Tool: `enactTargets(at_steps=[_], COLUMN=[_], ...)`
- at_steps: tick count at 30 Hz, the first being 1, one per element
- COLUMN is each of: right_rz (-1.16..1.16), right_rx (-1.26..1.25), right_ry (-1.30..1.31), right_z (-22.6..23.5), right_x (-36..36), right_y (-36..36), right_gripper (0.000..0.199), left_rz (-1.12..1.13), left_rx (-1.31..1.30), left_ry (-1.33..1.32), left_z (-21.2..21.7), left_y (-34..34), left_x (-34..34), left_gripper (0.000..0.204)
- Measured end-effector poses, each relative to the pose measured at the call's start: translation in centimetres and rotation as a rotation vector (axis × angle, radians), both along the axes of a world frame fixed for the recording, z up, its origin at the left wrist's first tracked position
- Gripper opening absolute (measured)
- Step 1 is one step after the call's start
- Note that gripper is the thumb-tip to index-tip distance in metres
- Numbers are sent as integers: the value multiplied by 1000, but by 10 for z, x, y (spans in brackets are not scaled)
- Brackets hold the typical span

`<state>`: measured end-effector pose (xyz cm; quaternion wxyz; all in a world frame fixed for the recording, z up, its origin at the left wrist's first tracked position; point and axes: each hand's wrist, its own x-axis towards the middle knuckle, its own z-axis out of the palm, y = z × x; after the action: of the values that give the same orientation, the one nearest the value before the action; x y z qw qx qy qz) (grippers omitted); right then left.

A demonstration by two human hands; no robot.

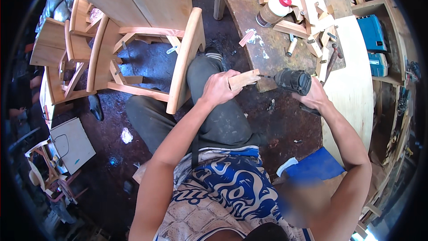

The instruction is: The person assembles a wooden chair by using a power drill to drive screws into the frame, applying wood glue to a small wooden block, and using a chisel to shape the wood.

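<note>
A small wooden block (pixel 243 80) is gripped in my left hand (pixel 218 88), held out above my knee with one end facing right. My right hand (pixel 315 96) is wrapped round a dark power drill (pixel 292 82). The drill's bit points left at the end of the block; I cannot tell whether it has entered the wood. In front of my left knee stands a wooden chair frame (pixel 142 58) with a slatted panel and curved side rails; pale wooden corner pieces show inside it.
A worn workbench (pixel 267 47) at the upper right carries a glue bottle (pixel 273 11) with a red cap, several wood offcuts (pixel 310 6), a chisel (pixel 291 47) and a hammer (pixel 333 58). Blue tool cases (pixel 372 33) sit on the right shelf. A blue sheet (pixel 316 165) lies low right.
</note>
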<state>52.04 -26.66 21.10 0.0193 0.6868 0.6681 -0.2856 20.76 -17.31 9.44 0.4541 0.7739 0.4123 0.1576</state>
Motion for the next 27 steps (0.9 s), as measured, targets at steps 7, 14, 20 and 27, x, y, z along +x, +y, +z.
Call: enactTargets(at_steps=[7, 14, 20, 27], right_rz=[-30, -36, -155, -143], right_rx=[-32, -40, 8, -20], right_ry=[-52, -90, 86, 40], right_z=[8, 5, 13, 9], right_x=[-7, -5, -6, 0], right_y=[3, -2, -6, -13], right_gripper=[34, 35, 39, 41], left_rz=[4, 7, 13, 35], left_rx=[17, 27, 49, 149], left_ry=[-4, 1, 21, -56], left_z=[0, -1, -1, 2], left_y=[0, -1, -5, -7], left_x=[-1, -1, -2, -2], left_gripper=[47, 47, 47, 47])
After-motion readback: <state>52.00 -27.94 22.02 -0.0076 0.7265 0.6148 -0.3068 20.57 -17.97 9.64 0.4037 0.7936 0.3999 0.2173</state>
